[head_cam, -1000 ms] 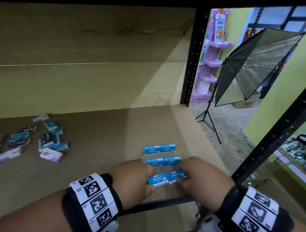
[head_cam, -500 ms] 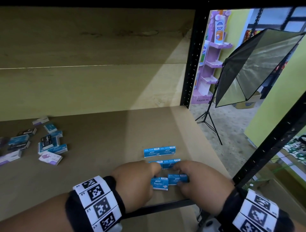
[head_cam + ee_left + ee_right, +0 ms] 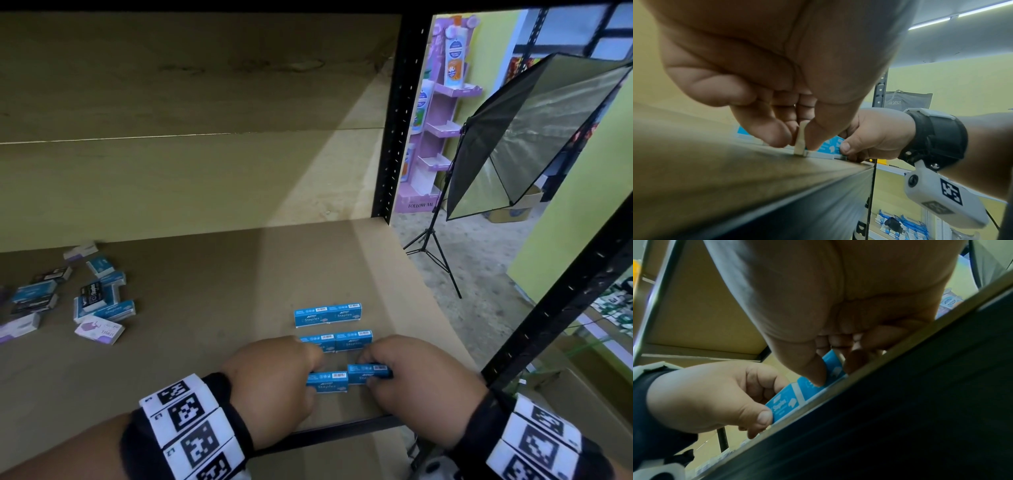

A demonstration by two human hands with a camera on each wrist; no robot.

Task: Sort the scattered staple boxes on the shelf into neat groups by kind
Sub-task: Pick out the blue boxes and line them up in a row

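- Staple boxes nearest the shelf's front edge come first: the left hand pinches the left blue box between thumb and fingers, and the right hand pinches the right blue box the same way, so each grip grasps one box
- These two boxes stand on a long side edge, end to end, long axes running left to right along the shelf; the right one sits slightly further back, so the pair is not yet flush, and squaring it up looks like the step in hand
- Just behind, a middle pair of blue boxes lies end to end on the same left-right axis
- Behind that, a back pair of blue boxes matches it, printed faces toward the person
- By my judgement the blue group is only begun: far to the left a scattered heap of blue, dark and purple-white boxes points every which way, unsorted
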